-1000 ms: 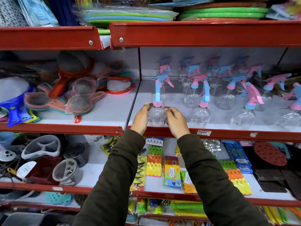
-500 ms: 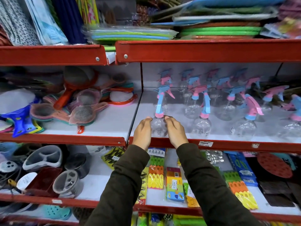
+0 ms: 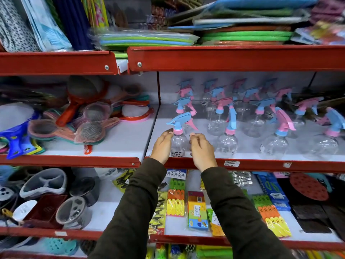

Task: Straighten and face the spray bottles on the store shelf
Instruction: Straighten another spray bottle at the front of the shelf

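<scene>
**Front-left bottle: nozzle now turned left**

Since 0.5 s ago, the front spray bottle [image 3: 178, 139] has rotated; its blue trigger head now points left. Left hand [image 3: 162, 145] lies flat against the bottle's left side. Right hand [image 3: 202, 150] sits just beside its right side, fingers curled; contact there cannot be confirmed. Bottle stands upright at the front edge of the white shelf [image 3: 205, 152], left end. Further spray bottles [image 3: 228, 135] stand to the right and behind, heads facing mixed directions.

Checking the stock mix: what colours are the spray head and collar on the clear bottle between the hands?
Blue spray head, pink trigger and collar, on the clear plastic bottle; head view.
</scene>
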Available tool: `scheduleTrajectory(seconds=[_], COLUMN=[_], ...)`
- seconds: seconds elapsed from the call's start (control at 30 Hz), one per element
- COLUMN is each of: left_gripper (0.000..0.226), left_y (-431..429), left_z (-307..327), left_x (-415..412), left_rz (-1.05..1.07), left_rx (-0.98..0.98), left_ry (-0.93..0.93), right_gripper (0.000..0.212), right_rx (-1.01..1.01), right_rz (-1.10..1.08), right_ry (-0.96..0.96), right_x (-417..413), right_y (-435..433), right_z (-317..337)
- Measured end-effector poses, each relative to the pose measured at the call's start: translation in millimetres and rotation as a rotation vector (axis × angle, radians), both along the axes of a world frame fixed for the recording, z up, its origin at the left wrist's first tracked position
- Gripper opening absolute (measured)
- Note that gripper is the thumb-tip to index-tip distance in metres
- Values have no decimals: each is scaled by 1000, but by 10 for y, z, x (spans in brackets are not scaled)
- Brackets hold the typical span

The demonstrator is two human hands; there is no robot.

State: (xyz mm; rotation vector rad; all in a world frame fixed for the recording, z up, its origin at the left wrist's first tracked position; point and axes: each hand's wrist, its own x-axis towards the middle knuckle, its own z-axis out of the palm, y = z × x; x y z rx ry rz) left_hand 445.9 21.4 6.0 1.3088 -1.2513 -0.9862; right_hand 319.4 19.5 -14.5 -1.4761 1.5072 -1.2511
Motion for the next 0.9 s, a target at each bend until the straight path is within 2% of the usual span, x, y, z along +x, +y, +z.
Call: scheduleTrajectory(seconds=[0.1, 0.2, 0.5, 0.73, 0.9], left_gripper=[38, 31, 38, 42, 34], left_y=[51, 74, 112, 348, 503], left_z=[-72, -88, -79, -110, -116], left_x=[3, -3, -26, -139, -586], left_rz=[111, 92, 112, 344, 265], left_rx=[-55, -74, -45, -339, -428], left_ry=[2, 28, 59, -14, -13], right_gripper=[37, 37, 34, 26, 19], right_rx=[-13, -23, -44, -150, -276], right_rz=[31, 66, 74, 23, -40], right_ry=[24, 22, 26, -62, -149], right_x=[22, 43, 14, -138, -494], right_y=[-5, 19, 41, 215, 456], right_z=[9, -26, -22, -65, -170])
